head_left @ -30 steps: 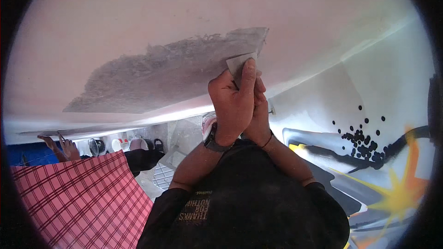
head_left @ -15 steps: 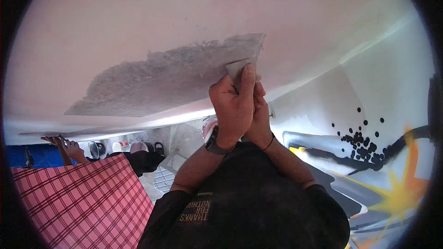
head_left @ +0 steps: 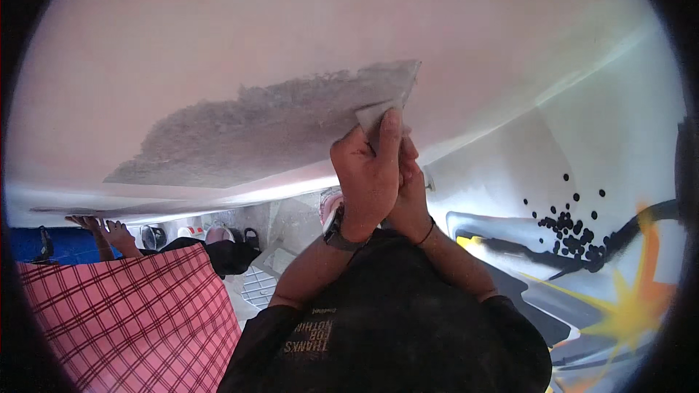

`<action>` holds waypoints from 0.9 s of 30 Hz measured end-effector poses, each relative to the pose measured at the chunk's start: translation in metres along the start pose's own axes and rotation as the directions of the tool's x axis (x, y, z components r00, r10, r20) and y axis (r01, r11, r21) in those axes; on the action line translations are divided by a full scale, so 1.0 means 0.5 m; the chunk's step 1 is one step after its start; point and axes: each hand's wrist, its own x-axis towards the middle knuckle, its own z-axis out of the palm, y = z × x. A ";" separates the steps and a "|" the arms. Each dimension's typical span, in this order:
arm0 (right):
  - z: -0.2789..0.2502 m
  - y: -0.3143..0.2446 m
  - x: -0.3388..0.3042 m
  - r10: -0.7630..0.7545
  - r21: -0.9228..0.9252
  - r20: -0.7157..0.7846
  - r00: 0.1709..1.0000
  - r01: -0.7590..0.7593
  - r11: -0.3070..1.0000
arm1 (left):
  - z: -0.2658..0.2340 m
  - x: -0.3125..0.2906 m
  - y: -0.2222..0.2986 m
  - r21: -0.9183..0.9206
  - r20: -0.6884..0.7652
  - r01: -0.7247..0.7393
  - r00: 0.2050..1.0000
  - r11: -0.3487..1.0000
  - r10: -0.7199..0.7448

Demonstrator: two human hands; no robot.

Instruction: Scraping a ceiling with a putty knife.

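Note:
Both my hands are raised together at the wall (head_left: pixel 306 14), by the right end of a rough-edged grey patch (head_left: pixel 240 135) in its pale pinkish coating. My left hand (head_left: pixel 370 175), a dark watch on its wrist, pinches a thin pale sheet-like piece (head_left: pixel 375 114) under the thumb. This piece lies against the patch; whether it joins the coating, I cannot tell. Behind and right of it, my right hand (head_left: pixel 412 189) has curled fingers pressed close to the left. What it grips is mostly hidden. A thin dark band circles the right wrist.
At left, another person in a pink plaid shirt (head_left: pixel 138 313) has both hands (head_left: pixel 109 234) up near the wall. Footwear (head_left: pixel 251 239) and a metal grate (head_left: pixel 258 287) are below. A side wall with a painted orange-yellow star (head_left: pixel 626 309) and black dots (head_left: pixel 575 236) stands at right.
The grey patch and my hands sit slightly lower in the picture. My grip looks the same. The other person's hand shows its fingers more spread.

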 end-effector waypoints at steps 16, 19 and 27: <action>-0.025 0.035 0.015 -0.086 -0.136 0.014 0.996 0.087 0.987 | 0.017 0.007 -0.010 0.085 0.007 -0.077 0.997 0.993 0.077; -0.023 0.030 0.018 -0.321 -0.196 -0.007 0.947 0.313 0.929 | 0.025 0.002 0.008 0.080 0.041 -0.056 0.998 0.995 0.053; -0.042 0.066 -0.008 0.075 0.040 0.024 0.997 -0.076 0.996 | 0.014 -0.015 -0.053 0.033 0.010 0.029 1.000 0.999 -0.030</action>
